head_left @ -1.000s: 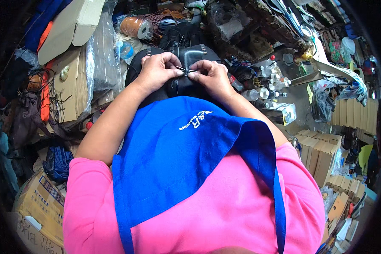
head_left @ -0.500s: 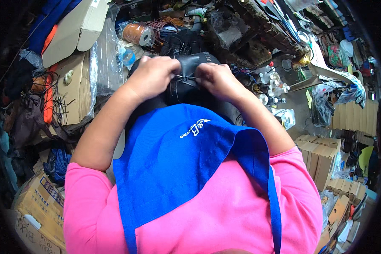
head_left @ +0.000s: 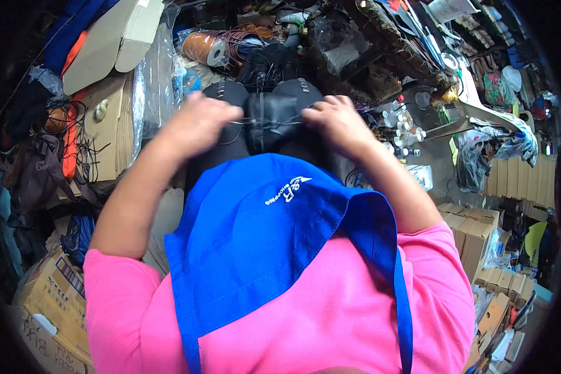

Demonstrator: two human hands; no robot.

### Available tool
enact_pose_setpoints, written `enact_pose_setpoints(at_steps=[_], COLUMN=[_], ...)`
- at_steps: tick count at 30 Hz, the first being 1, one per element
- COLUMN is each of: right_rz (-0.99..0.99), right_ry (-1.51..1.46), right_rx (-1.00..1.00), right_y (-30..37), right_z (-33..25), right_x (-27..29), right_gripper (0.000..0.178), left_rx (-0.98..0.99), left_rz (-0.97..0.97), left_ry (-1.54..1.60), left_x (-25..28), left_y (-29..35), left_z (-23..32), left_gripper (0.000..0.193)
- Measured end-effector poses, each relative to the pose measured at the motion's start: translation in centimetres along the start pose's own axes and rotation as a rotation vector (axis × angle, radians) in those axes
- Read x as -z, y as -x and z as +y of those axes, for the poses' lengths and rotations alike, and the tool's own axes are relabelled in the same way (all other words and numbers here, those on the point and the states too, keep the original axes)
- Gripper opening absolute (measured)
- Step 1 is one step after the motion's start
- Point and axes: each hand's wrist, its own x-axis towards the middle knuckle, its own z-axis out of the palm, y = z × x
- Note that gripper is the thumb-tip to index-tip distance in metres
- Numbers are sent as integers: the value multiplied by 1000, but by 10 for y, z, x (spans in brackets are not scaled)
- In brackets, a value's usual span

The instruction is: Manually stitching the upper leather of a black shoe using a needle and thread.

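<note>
Between my knees sits a black leather article (head_left: 275,128), perhaps a shoe; its kind is not clear. A thin thread (head_left: 247,119) runs across it. My left hand (head_left: 207,121), smeared by motion, is closed in a pinch on the thread at the article's left. To the right, my right hand (head_left: 335,119) pinches the thread's other side, fingertips close to the leather. Both hands are apart from the article, with the thread stretched between them. The blue apron (head_left: 262,230) covers my lap just below.
An orange-brown thread spool (head_left: 201,48) lies beyond my left knee. Flattened cardboard (head_left: 112,118) leans at the left, with a printed carton (head_left: 56,305) nearer. Several small bottles (head_left: 405,128) stand at the right, with stacked boxes (head_left: 470,234) below them.
My hands have moved apart from the black leather article, the left outward to the left and the right outward to the right, drawing the thread out. The leather's upper flap now lies lower.
</note>
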Motion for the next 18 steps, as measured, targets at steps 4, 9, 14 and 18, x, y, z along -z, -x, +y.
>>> enact_pose_setpoints(at_steps=[4, 9, 14, 18], right_rz=[-5, 448, 82, 17], right_ry=[-402, -1467, -1883, -648], right_rx=[-432, -463, 27, 190], right_y=[33, -11, -51, -6], right_z=[32, 15, -52, -34], right_x=[20, 45, 53, 41], right_gripper=[11, 23, 30, 23], left_rx=[602, 360, -45, 23], left_rz=[109, 523, -58, 65], left_ry=[295, 1085, 1746, 369], left_x=[52, 85, 61, 56], left_y=[57, 25, -11, 36], left_z=[-26, 6, 64, 34], left_gripper=[10, 9, 22, 18])
